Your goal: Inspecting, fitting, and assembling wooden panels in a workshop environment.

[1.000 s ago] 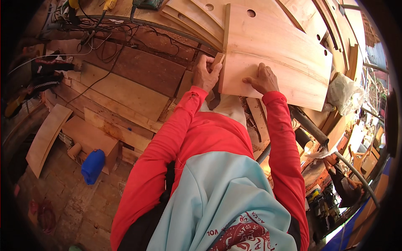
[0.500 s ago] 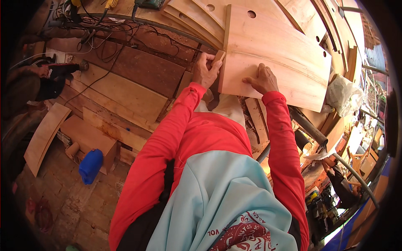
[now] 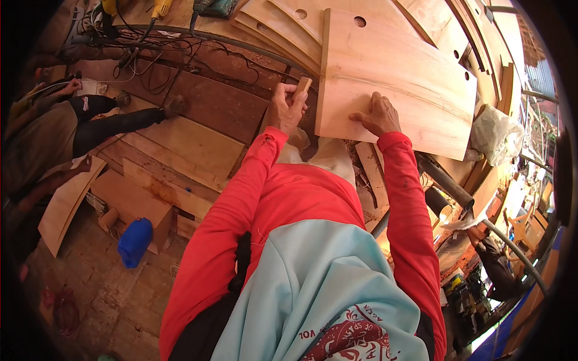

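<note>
My left hand [image 3: 285, 109] is closed round a small wooden block [image 3: 303, 86], held just off the left edge of a pale wooden panel [image 3: 397, 84]. That panel is broad, with a round hole near its far end, and lies over other boards. On its near part rests my right hand [image 3: 379, 115], thumb stretched out to the left and fingers partly bent, with nothing in it. Light trousers below the panel's near edge are partly hidden.
Several curved boards [image 3: 274, 37] lie stacked beyond the panel. Power tools [image 3: 161, 8] and tangled cables are at the far left. Another person [image 3: 48, 138] is at the left, near a blue jug [image 3: 135, 242]. A plastic bag [image 3: 495, 135] and metal pipe [image 3: 445, 180] are at the right.
My left hand and the block have moved left and slightly nearer, away from the panel's edge. My right hand stays put. The person at the left has come further into view.
</note>
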`<state>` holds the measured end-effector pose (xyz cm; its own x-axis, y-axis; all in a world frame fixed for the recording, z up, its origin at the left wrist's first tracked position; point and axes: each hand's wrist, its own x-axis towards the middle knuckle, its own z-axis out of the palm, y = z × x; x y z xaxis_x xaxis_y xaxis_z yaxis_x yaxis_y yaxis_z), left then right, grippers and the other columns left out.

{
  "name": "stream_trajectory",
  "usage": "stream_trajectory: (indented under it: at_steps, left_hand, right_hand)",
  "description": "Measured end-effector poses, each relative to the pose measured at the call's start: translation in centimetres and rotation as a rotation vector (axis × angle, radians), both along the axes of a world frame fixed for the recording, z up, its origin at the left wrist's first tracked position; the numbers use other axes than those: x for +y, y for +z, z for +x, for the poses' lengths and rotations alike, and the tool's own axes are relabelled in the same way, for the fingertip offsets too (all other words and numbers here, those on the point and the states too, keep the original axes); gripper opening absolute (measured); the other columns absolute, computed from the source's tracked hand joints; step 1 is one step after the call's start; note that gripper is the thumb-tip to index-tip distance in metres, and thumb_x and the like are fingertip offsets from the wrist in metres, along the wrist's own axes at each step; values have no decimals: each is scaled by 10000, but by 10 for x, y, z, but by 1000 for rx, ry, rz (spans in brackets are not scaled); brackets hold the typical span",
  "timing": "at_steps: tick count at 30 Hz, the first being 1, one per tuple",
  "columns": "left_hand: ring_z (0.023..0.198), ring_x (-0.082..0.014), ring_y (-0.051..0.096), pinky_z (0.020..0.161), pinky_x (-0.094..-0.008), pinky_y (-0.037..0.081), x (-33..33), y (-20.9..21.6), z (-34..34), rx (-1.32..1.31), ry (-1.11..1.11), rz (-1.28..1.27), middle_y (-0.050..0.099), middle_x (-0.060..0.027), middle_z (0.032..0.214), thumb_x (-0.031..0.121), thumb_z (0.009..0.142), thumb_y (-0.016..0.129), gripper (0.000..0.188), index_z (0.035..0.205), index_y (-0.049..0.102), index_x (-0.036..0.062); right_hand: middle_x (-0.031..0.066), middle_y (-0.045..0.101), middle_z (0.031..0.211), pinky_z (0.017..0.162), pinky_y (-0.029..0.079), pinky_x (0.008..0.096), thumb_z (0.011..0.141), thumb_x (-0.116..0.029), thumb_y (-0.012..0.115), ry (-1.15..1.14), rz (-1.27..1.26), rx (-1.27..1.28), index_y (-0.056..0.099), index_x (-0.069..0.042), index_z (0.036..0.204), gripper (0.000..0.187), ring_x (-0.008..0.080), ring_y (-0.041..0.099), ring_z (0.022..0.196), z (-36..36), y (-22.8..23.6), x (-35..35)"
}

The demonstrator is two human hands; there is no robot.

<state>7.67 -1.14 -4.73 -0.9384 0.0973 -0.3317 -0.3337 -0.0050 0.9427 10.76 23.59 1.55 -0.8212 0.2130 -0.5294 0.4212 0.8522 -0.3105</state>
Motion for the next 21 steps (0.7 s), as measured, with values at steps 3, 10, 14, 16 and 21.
stream_trajectory:
  at_steps: [3, 10, 14, 16, 21]
  left_hand:
    - [594, -114, 608, 530, -259, 511, 8, -5, 3, 2, -35, 3, 628, -72, 772, 164, 908, 684, 260, 1014, 522, -8]
    - [722, -167, 638, 624, -321, 510, 19, -17, -25, 115, -92, -214, 649, -107, 794, 175, 850, 732, 289, 973, 553, -16]
    - [579, -83, 579, 504, -235, 476, 15, -17, 2, 63, -59, -35, 622, -51, 742, 179, 899, 706, 264, 971, 525, 2]
    - [577, -82, 578, 500, -230, 476, 16, -29, -6, 140, -64, -114, 621, -53, 745, 179, 902, 702, 264, 977, 523, 0]
    - [560, -114, 588, 517, -270, 488, 26, -17, -43, 117, -6, -67, 633, -87, 753, 206, 904, 686, 267, 964, 530, -3]
  right_hand:
    - [283, 618, 1081, 847, 514, 472, 653, -440, 847, 9, 1, 0, 551, 26, 1036, 671, 428, 623, 1005, -2, 2, -2]
    - [278, 626, 1073, 849, 514, 471, 665, -434, 847, 18, -15, 23, 556, 16, 1034, 651, 426, 625, 1002, -2, 2, -2]
    - [278, 624, 1081, 856, 513, 467, 669, -438, 848, 6, 27, -34, 555, 18, 1037, 655, 426, 625, 1006, -2, 4, -5]
    - [281, 617, 1098, 856, 514, 465, 667, -444, 848, 31, 24, 6, 553, 19, 1047, 667, 428, 625, 1009, -3, 3, -5]
    - [284, 615, 1104, 857, 514, 463, 670, -442, 853, 27, 13, -10, 552, 21, 1055, 673, 429, 624, 1014, -4, 3, -5]
